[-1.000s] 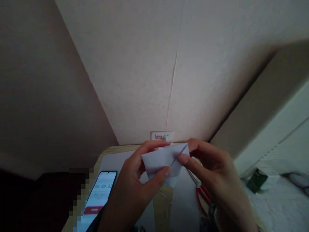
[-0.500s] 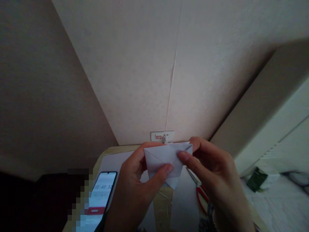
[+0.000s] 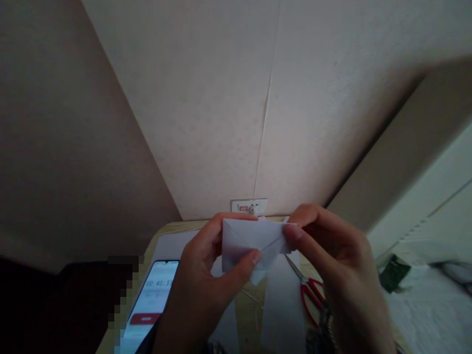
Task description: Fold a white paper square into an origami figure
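Observation:
A folded piece of white paper (image 3: 239, 241) with diagonal creases is held up over the table between both hands. My left hand (image 3: 210, 275) grips its left part, thumb across the front and fingers behind. With thumb and fingertips, my right hand (image 3: 328, 255) pinches the paper's upper right corner. The fingers behind the paper are partly hidden. Below the right hand, scissors with red handles (image 3: 311, 297) lie on the table, pointing away to the upper left.
A phone (image 3: 151, 295) showing a running timer lies at the left of the wooden table (image 3: 249, 314). White sheets (image 3: 282, 305) and thin paper scraps lie there too. Behind stands the wall with a socket and plug (image 3: 249, 206). A dark green packet (image 3: 394, 273) lies at the right.
My right thumb has moved outward to the paper's upper right corner, and the right flap's fold has changed. My left hand keeps its grip. More of the scissors now shows.

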A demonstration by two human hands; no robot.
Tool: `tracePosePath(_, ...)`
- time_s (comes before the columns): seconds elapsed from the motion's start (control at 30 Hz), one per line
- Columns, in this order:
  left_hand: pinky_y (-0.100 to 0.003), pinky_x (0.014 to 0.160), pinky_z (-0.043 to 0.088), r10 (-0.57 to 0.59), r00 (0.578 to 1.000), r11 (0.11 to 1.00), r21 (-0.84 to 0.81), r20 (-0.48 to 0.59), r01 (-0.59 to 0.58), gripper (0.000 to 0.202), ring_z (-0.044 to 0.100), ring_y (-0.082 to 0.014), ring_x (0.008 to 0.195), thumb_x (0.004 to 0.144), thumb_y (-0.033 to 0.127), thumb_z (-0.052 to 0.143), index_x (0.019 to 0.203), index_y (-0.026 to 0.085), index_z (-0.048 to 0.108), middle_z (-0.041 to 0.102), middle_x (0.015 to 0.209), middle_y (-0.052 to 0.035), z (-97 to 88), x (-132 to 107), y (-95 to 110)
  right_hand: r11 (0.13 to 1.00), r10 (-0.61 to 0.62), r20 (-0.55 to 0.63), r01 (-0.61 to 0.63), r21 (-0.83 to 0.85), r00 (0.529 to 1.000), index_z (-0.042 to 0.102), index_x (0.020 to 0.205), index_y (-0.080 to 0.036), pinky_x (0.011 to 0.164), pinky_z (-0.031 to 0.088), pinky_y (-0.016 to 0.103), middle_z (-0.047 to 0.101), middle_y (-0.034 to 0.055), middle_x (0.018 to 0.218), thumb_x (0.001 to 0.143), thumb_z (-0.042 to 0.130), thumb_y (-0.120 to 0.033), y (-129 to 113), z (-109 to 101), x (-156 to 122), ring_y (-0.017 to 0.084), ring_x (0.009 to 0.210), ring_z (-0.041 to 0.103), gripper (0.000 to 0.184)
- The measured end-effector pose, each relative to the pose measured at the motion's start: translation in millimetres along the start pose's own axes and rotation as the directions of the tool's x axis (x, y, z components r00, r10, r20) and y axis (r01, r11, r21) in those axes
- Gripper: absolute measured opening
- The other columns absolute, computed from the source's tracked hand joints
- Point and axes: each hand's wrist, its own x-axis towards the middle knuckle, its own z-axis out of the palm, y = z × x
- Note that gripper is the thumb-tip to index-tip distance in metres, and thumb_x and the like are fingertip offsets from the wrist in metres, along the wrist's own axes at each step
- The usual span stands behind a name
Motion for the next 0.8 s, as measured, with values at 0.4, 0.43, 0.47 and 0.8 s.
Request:
tracePosePath(0.4,-0.025,0.067,0.054,0.075,0.997,0.98,0.183,0.036,-0.081,0.04,0.075,-0.0198,0.076,0.071,0.024,0.088,0.108,0.035,0.075,0.081,0.084,0.0049,-13.4,4,-1,0.967,-0.032,0.251,0.094,-0.239,0.967,0.067,0.067,-0.023,0.06,0.047,0.026,0.07,-0.0039,0.063,0.085,0.075,-0.028,6,-4,12,0.015,0.061,0.064,0.02)
tracePosePath(0.43,-0.025,0.068,0.054,0.071,0.997,0.984,0.164,0.034,-0.076,0.044,0.075,-0.0194,0.077,0.07,0.022,0.088,0.11,0.035,0.075,0.081,0.086,0.0049,-13.1,4,-1,0.967,-0.022,0.244,0.082,-0.241,0.97,0.067,0.067,-0.023,0.06,0.047,0.027,0.07,-0.0037,0.063,0.085,0.075,-0.029,6,-4,11,0.015,0.061,0.063,0.021)
tracePosePath(0.47,-0.025,0.069,0.054,0.069,0.997,0.986,0.15,0.036,-0.074,0.047,0.074,-0.0194,0.078,0.068,0.02,0.089,0.111,0.035,0.076,0.081,0.089,0.0048,-12.8,4,-1,0.968,-0.014,0.239,0.073,-0.24,0.971,0.067,0.067,-0.023,0.06,0.047,0.027,0.07,-0.0034,0.063,0.085,0.075,-0.03,6,-3,11,0.016,0.061,0.063,0.021)
tracePosePath(0.8,-0.02,0.07,0.055,-0.004,0.997,0.998,-0.065,0.078,0.009,0.064,0.075,-0.016,0.086,0.062,0.003,0.089,0.117,0.033,0.073,0.077,0.091,0.0067,-13.9,8,-1,0.98,0.068,0.223,-0.023,-0.195,0.972,0.067,0.067,-0.022,0.058,0.044,0.026,0.067,-0.0017,0.065,0.086,0.074,-0.033,5,-7,9,0.016,0.063,0.059,0.023)
